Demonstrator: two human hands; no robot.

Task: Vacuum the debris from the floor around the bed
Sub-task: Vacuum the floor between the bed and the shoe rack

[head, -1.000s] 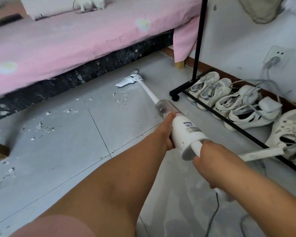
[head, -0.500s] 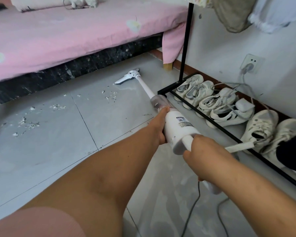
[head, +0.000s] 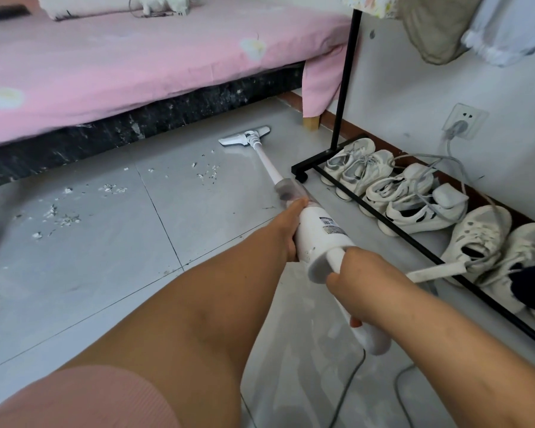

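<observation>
I hold a white stick vacuum (head: 318,239) with both hands. My left hand (head: 286,230) grips the left side of its body, just behind the clear dust cup. My right hand (head: 359,279) is closed around the rear handle. The thin wand runs forward to the floor head (head: 244,138), which rests flat on the grey tiles close to the bed's dark base (head: 155,118). White debris (head: 209,174) lies just left of the wand, and more scraps (head: 62,216) are scattered further left. A pink sheet covers the bed (head: 136,57).
A black clothes rack (head: 343,88) stands on the right, its base bar running along a row of white shoes (head: 408,193). A plug sits in the wall socket (head: 464,122). A grey cable (head: 352,384) trails on the floor under my arms. A wooden bed leg (head: 311,122) stands at the corner.
The floor head has swung to the right, past the small debris patch, toward the bed's corner. My view has shifted right along with it. Both hands keep their grip.
</observation>
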